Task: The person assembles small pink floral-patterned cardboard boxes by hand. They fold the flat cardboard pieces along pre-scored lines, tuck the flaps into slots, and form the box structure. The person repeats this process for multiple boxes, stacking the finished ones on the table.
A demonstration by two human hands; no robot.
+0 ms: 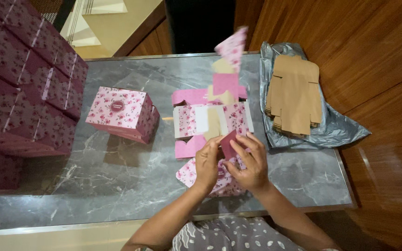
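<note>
Person seen from above: left hand (207, 163) and right hand (250, 163), both bare, without rings, watch or gloves; forearms uncovered to the lower frame edge, no sleeves visible; grey fabric garment with scattered small white leaf-shaped spots (231, 236) covering the torso between the two arms

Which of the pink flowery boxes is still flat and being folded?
The unfolded box under the hands, at the table's middle. The folded box to its left already stands closed.

Home packing spot: marble table (117, 186), wooden floor (378, 56), stacked gift boxes (24, 93).
</note>
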